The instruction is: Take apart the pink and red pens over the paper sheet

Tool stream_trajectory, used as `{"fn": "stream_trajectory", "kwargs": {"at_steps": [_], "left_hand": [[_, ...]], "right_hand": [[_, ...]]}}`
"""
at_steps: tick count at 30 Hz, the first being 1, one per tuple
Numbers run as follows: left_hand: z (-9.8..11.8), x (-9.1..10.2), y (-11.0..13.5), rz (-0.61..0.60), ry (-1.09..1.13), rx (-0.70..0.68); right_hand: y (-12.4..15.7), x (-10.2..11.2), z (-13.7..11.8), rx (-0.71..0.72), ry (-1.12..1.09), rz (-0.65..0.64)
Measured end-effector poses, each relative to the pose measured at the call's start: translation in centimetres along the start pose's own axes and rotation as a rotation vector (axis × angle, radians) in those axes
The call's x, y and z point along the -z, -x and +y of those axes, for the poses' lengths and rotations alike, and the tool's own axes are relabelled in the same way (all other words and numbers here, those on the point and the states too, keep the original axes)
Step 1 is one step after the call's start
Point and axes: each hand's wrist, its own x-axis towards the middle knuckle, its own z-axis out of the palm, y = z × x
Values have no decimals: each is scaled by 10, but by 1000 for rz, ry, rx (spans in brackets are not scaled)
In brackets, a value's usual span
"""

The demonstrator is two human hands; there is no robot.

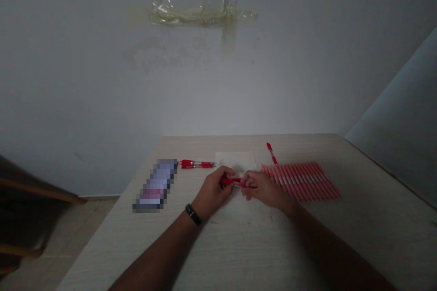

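In front of me, my left hand [213, 190] pinches a red pen part [226, 181] between thumb and fingers. My right hand [262, 187] is closed around a thin red pen piece [243, 185], its near end partly hidden by the fingers. The two pieces meet or nearly meet between the hands; I cannot tell whether they are joined. Beneath both hands lies a pale cloth or paper sheet [239, 213]. Right of my right hand, a row of several red pens [302, 181] lies side by side. A single red pen [272, 153] lies just behind that row.
A few red pens [196, 164] are grouped left of the sheet. A phone [157, 186], blurred out, lies near the left side of the wooden table [218, 259]. A wall [290, 77] with clear tape [205, 16] rises behind. Dark wooden furniture [20, 218] stands at lower left.
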Motion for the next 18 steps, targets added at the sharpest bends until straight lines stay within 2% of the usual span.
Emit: {"fn": "stream_trajectory", "kwargs": {"at_steps": [9,18], "left_hand": [[-1,1,0,11,-23,-2],[1,1,-1,24,-57,1]], "right_hand": [[0,2,-2,-58,55,29],[1,6,-4,6,173,33]]}}
